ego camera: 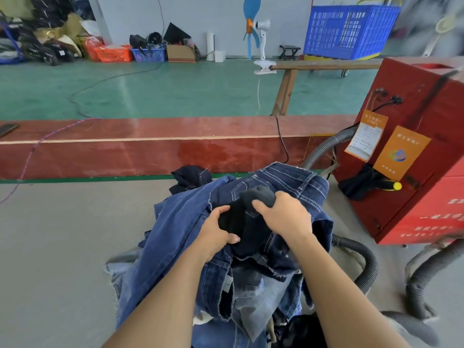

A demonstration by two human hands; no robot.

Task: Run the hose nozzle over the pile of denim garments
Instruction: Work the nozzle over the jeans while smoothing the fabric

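Note:
A pile of denim garments (175, 232) lies on the grey work table in front of me, mixed dark and light blue. On top of the pile sits a dark, cloth-covered nozzle piece (258, 194). My right hand (283, 214) grips its upper end, fingers curled over it. My left hand (216, 232) holds the dark part just below, thumb on top. A grey ribbed hose (361, 257) loops along the right side of the pile; where it joins the nozzle is hidden by denim and my arm.
A red machine box (411, 156) with orange tags stands at the right, hoses running from it. A long red board (150, 144) borders the table's far edge. Beyond lie a green floor, a blue crate (349, 31), a fan and baskets.

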